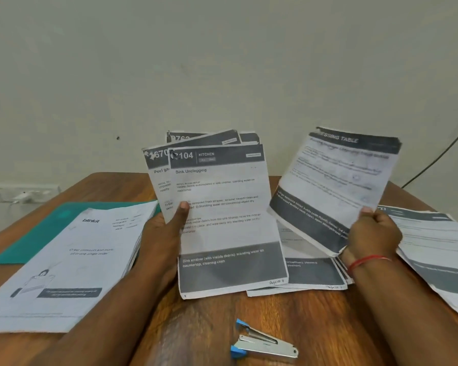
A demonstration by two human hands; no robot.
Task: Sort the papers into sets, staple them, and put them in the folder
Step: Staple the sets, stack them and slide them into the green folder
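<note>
Still sorting: left hand (167, 231) grips a fanned sheaf of printed white sheets (222, 207) at frame centre, right hand (370, 231) pinches a separate grey-banded page (336, 180) — read headings carefully before laying it down; teal folder (37, 233) lies left, small steel stapler (262, 344) bottom centre.
</note>
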